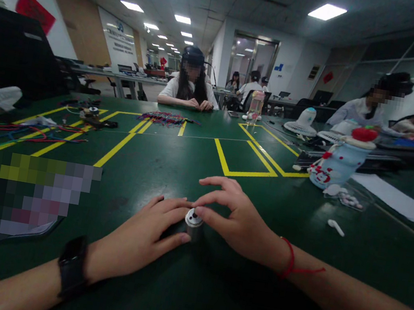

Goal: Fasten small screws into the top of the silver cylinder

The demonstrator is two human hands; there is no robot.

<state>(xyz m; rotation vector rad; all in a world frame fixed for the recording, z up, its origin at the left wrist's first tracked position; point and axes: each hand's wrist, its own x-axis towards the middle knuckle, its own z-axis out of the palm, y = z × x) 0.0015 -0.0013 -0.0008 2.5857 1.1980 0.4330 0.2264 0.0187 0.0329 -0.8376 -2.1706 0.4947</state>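
Note:
A small silver cylinder that looks like a motor (193,221) stands upright on the green table, its round end with dark holes facing up. My left hand (148,232) lies low around its left side, thumb at the near side and fingers at the far side, steadying it. Over the top of the motor, my right hand (234,218) has its thumb and index finger closed at a small dark spot; whatever is between those fingertips is too small to name. The other fingers of the right hand stretch forward.
Loose wires (48,131) lie at the left and a wire bundle (167,118) further back. Yellow tape (251,175) marks the table (174,160). A blue bottle (343,162), a white earbud (335,228) and paper (402,198) are at right. A person (191,81) sits opposite.

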